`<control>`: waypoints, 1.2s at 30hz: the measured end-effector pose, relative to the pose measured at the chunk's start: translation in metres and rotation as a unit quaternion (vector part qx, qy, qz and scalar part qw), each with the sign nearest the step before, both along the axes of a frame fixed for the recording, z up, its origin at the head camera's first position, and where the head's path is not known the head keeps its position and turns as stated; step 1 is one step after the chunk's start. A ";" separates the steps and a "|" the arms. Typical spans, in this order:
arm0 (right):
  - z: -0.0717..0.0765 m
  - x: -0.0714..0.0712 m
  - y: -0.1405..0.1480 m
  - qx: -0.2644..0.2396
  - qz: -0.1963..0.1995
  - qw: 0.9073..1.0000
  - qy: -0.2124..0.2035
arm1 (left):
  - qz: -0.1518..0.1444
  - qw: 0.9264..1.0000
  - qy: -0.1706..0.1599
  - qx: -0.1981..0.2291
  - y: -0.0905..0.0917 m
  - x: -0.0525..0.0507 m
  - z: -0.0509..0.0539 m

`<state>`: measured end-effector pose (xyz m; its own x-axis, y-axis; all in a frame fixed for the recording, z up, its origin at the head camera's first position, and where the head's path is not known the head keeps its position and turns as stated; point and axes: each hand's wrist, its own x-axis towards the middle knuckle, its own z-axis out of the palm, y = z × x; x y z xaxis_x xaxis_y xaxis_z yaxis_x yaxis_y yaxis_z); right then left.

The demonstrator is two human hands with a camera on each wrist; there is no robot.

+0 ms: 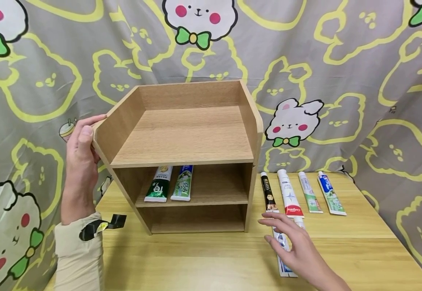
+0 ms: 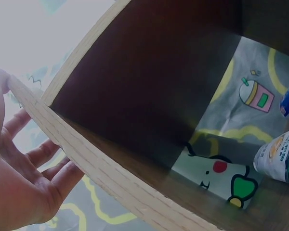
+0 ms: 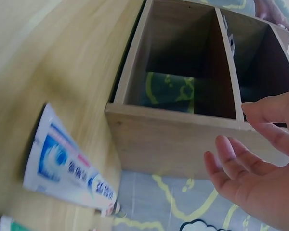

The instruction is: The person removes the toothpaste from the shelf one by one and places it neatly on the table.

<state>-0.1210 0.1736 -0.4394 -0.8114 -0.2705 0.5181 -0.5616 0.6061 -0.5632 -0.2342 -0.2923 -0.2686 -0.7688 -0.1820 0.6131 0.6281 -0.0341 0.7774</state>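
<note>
A wooden desktop shelf (image 1: 196, 135) stands on the table, with a top tray and two levels below. My left hand (image 1: 81, 161) grips the upper edge of its left side panel, the thumb on one face and the fingers on the other in the left wrist view. On the middle level lie a green-and-white toothpaste tube (image 1: 158, 186) and a blue-and-green one (image 1: 183, 185). To the right of the shelf, my right hand (image 1: 298, 248) hovers, fingers spread and holding nothing. Beneath it lies a white-and-blue toothpaste tube (image 1: 285, 264), partly hidden; another tube (image 1: 299, 221) shows just its end.
Farther back on the wooden table (image 1: 181, 262) lie a black tube (image 1: 267, 192), a white-and-red Colgate tube (image 1: 288, 196), a pale green-ended tube (image 1: 310, 193) and a blue-and-green tube (image 1: 331, 194). A grey patterned curtain (image 1: 211, 60) hangs close behind the shelf.
</note>
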 end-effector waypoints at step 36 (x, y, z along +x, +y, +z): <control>0.029 -0.032 -0.090 -0.063 0.129 0.986 0.089 | 0.004 1.000 0.002 0.009 0.002 0.000 -0.001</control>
<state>-0.1532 0.0833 -0.4101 -0.6175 -0.3797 0.6889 -0.7844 0.3618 -0.5037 -0.2339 -0.2903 -0.2693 -0.7654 -0.1989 0.6120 0.6307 -0.0433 0.7748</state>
